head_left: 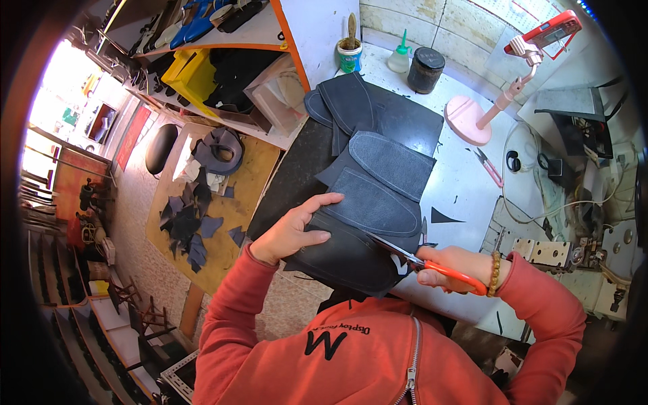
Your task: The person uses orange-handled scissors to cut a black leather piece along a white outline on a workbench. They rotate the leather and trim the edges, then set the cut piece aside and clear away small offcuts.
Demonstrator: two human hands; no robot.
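Black leather (345, 260) lies at the near side of the white worktop (467, 196), next to stitched panels (378, 201). Left hand (289, 229): thumb and forefinger spread over its left side, apparently to steady it (remaining fingers obscured; grip cannot be told). Right hand (462, 262): fingers clenched round red-handled scissors (451, 273), seemingly angled so the blades meet the leather.
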